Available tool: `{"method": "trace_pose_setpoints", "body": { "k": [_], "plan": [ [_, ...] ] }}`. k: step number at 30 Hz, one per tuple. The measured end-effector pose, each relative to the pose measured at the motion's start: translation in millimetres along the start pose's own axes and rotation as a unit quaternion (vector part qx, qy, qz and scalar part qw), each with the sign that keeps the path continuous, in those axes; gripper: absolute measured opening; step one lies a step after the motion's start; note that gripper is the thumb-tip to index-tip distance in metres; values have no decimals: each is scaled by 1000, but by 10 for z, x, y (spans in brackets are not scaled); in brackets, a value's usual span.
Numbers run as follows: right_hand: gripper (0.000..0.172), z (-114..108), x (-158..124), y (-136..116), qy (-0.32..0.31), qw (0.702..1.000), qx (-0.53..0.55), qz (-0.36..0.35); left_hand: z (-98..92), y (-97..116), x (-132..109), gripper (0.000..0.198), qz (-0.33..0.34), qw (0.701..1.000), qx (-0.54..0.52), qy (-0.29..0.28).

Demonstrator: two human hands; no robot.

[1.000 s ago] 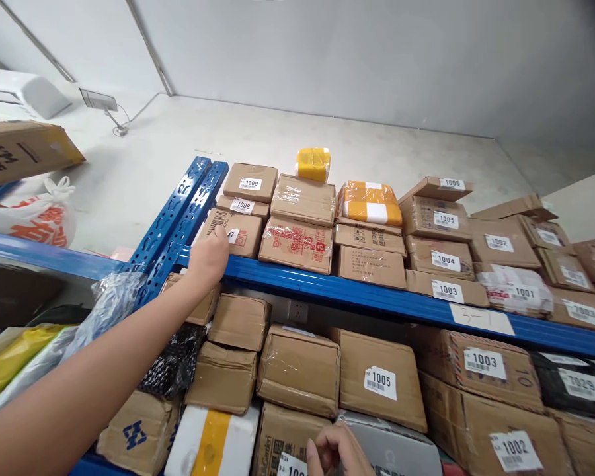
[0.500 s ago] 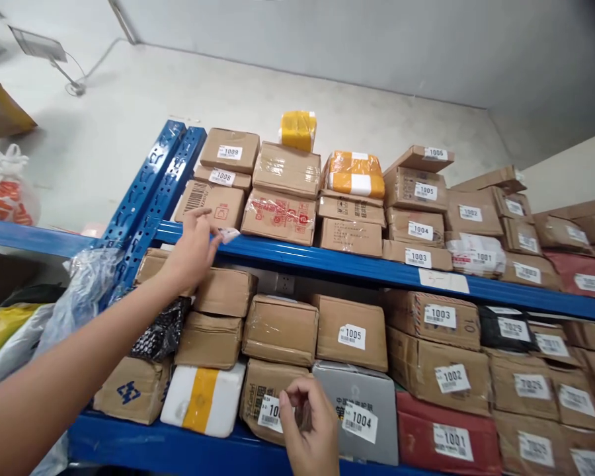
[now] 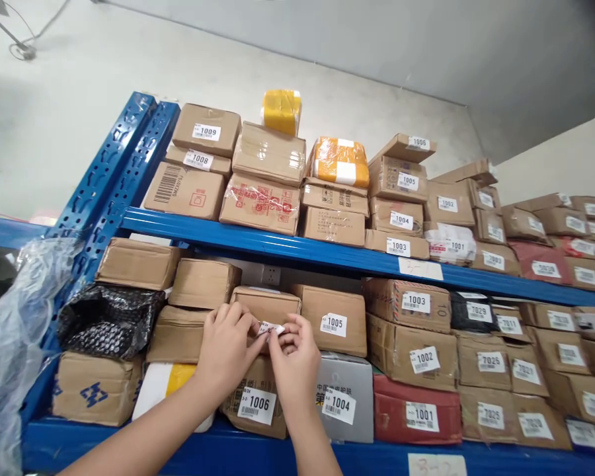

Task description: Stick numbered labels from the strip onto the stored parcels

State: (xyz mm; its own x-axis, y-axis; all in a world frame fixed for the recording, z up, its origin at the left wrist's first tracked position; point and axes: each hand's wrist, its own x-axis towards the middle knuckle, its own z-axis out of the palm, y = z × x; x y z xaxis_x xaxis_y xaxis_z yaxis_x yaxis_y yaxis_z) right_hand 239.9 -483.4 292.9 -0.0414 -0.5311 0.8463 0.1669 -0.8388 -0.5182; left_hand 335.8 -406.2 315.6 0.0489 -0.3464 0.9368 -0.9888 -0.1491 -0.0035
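On the lower shelf's left, a black-wrapped parcel (image 3: 112, 320) sits on a carton with a blue mark (image 3: 96, 391). Further along, the left hand (image 3: 228, 347) pinches one end of a small white label (image 3: 269, 330) between thumb and fingers. The label is held up in front of a plain carton (image 3: 266, 301) – it looks bent, and its print is too small to read. The right hand (image 3: 296, 357) pinches the other end, its remaining fingers curled in. Handling it well calls for light fingertip contact at the edges only, with gentle, even tension – otherwise it could crease or, if sticky, fold onto itself. To the right, the carton marked 1005 (image 3: 350, 307) carries a flat, readable sticker.
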Motion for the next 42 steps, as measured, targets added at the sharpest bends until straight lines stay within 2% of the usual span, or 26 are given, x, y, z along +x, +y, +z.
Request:
{"method": "trace_pose_setpoints", "body": {
  "k": [5, 10, 12, 15, 17, 20, 22, 24, 26, 28, 30, 33, 35, 37, 39, 41, 42],
  "plan": [
    [25, 30, -67, 123, 38, 977, -143, -156, 2, 2, -24, 20, 4, 997, 44, 57],
    [26, -82, -77, 175, -32, 953, -177, -245, -28, -37, 2, 17, 9, 999, 24, 26],
    [25, -163, -26, 193, -41, 941, -205, -267, -30, -40, 11, 17, 19, 999, 24, 13],
    [28, -284, 82, 207, -42, 930, -234, -280, -21, -16, 6, 29, 29, 999, 40, 14],
    [29, -350, 149, 204, -71, 918, -226, -318, -8, 0, -3, 34, 32, 998, 53, 23],
    [23, -423, 214, 184, -143, 881, -225, -390, 6, -7, -1, 38, 42, 996, 68, 38],
    [17, -449, 236, 169, -174, 869, -236, -398, 6, -36, 20, 49, 51, 995, 76, 46],
    [11, -457, 250, 161, -179, 864, -244, -402, 4, -73, 48, 57, 64, 994, 69, 51],
    [9, -454, 264, 165, -185, 845, -245, -437, 8, -106, 63, 49, 109, 992, 40, 52],
    [13, -457, 278, 181, -198, 826, -237, -471, 22, -128, 44, 34, 198, 979, 15, 47],
    [20, -474, 291, 211, -198, 816, -220, -497, 46, -145, -11, 30, 275, 961, 19, 27],
    [27, -516, 306, 279, -179, 803, -212, -528, 61, -169, -106, 30, 309, 950, 46, 8],
    [30, -539, 314, 329, -168, 787, -219, -551, 18, -179, -107, 23, 327, 944, 51, -1],
    [33, -551, 321, 374, -157, 767, -223, -581, -97, -194, 15, 10, 344, 938, 38, 11],
    [34, -558, 327, 415, -154, 745, -224, -609, -283, -247, 308, 14, 323, 943, 3, 73],
    [34, -570, 333, 451, -146, 736, -224, -621, -519, -368, 763, 13, 227, 957, -40, 177],
    [33, -580, 336, 465, -142, 736, -224, -623, -645, -454, 1027, 16, 152, 960, -50, 229]
  ]
}}
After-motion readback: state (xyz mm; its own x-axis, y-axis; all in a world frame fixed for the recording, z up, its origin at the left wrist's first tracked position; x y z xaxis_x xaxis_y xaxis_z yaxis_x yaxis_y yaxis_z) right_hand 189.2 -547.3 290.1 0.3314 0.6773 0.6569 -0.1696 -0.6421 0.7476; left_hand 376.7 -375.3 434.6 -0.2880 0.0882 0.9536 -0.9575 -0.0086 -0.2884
